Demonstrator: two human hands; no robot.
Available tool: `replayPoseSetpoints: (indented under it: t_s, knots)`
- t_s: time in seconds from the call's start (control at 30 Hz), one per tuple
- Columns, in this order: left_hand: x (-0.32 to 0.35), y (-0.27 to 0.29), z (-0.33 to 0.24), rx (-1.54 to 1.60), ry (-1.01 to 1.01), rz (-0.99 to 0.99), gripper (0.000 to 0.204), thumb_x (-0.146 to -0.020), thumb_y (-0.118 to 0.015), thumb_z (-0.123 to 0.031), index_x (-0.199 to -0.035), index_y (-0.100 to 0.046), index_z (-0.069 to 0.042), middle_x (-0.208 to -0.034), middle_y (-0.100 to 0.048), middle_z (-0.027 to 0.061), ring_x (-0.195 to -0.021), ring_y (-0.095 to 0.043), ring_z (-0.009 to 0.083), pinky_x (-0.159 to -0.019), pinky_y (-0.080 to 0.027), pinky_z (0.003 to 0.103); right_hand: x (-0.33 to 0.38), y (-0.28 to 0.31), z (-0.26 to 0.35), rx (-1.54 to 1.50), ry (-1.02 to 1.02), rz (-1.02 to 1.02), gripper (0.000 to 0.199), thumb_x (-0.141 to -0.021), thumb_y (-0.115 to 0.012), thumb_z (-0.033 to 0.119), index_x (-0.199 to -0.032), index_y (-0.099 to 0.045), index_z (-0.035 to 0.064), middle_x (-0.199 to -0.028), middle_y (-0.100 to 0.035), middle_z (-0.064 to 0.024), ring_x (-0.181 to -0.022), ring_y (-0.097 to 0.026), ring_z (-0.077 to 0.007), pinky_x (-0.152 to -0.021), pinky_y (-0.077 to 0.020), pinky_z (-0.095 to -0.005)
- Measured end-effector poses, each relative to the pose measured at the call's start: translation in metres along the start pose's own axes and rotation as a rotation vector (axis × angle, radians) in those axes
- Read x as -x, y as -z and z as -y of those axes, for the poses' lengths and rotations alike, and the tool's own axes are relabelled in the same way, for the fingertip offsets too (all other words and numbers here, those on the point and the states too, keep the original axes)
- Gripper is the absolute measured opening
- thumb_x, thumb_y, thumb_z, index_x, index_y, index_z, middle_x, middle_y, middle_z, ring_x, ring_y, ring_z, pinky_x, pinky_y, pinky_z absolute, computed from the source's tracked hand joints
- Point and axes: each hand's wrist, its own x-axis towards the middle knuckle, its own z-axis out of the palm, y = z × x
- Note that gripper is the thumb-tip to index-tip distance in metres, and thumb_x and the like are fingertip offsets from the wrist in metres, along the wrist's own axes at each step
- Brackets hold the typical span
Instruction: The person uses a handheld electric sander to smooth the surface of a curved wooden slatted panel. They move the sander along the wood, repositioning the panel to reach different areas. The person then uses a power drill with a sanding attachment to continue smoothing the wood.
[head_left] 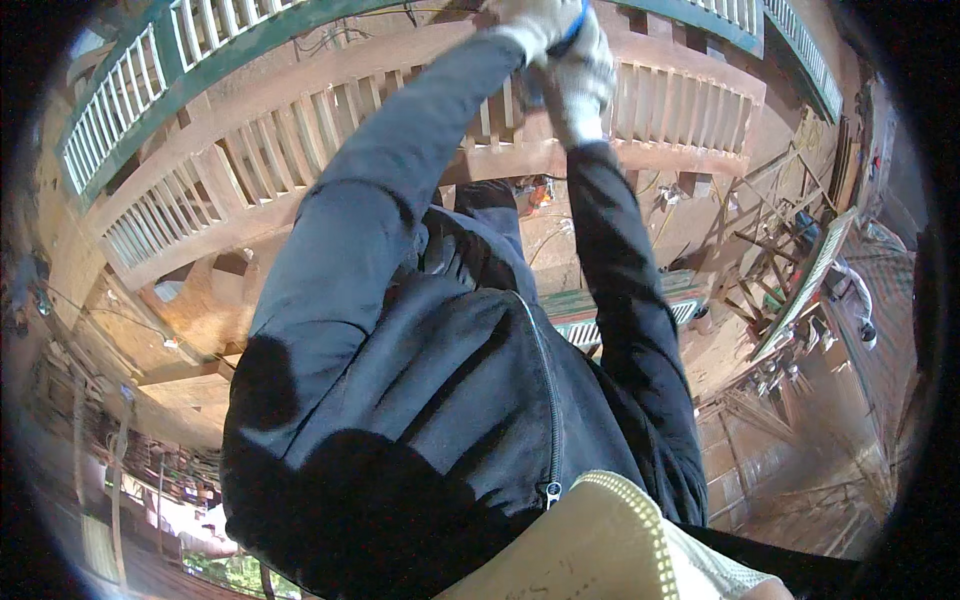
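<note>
Taking the wooden railing [300, 150] as landmark: both gloved hands are raised against its middle stretch. The left hand [530, 25] is closed around a blue-edged object [575, 22], only partly visible, its long axis unclear. The right hand [578, 85] sits just below and touching, curled, its grip hidden. The object lies uppermost, nearer the left hand.

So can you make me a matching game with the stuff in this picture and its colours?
Things:
1. gloves
2. jacket
3. slatted railing panel
4. top rail

Colours:
a. green
b. white
c. reddish-brown wood
d. dark navy

Pairs: 1-b, 2-d, 3-c, 4-a
</note>
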Motion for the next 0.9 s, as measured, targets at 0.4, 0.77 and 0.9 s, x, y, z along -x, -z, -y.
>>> replayPoseSetpoints:
  t_s: [0.4,0.77,0.9]
  knots:
    - [0.14,-0.021,0.01,0.254,-0.025,0.283,0.025,-0.09,-0.051,-0.028,-0.092,-0.064,-0.006,-0.081,-0.067,0.0215,-0.077,-0.065,0.0384,-0.071,-0.051,0.048,0.134,0.026,-0.042,0.107,-0.076,0.109,0.098,-0.067,-0.079,0.042,-0.143,-0.031,0.0045,-0.124,-0.054,-0.0204,-0.11,-0.056,-0.0386,-0.09,-0.047,-0.0441]
    - [-0.079,-0.012,0.013,-0.455,-0.287,0.26,0.037,-0.088,-0.052,-0.041,-0.09,-0.07,-0.008,-0.091,-0.069,0.0171,-0.092,-0.067,0.0344,-0.078,-0.052,0.044,-0.067,0.003,0.02,-0.212,0.045,0.019,0.071,-0.072,-0.073,0.039,-0.132,-0.049,0.0084,-0.121,-0.06,-0.0187,-0.116,-0.055,-0.0341,-0.095,-0.0448,-0.0412]
    - [-0.048,-0.029,0.043,0.155,-0.054,-0.005,0.04,-0.091,-0.049,-0.042,-0.092,-0.069,-0.007,-0.09,-0.067,0.0222,-0.093,-0.064,0.039,-0.078,-0.051,0.045,0.016,0.009,-0.004,-0.143,-0.033,-0.024,0.095,-0.062,-0.083,0.037,-0.141,-0.038,0.0066,-0.123,-0.058,-0.0189,-0.112,-0.059,-0.0318,-0.095,-0.0463,-0.0405]
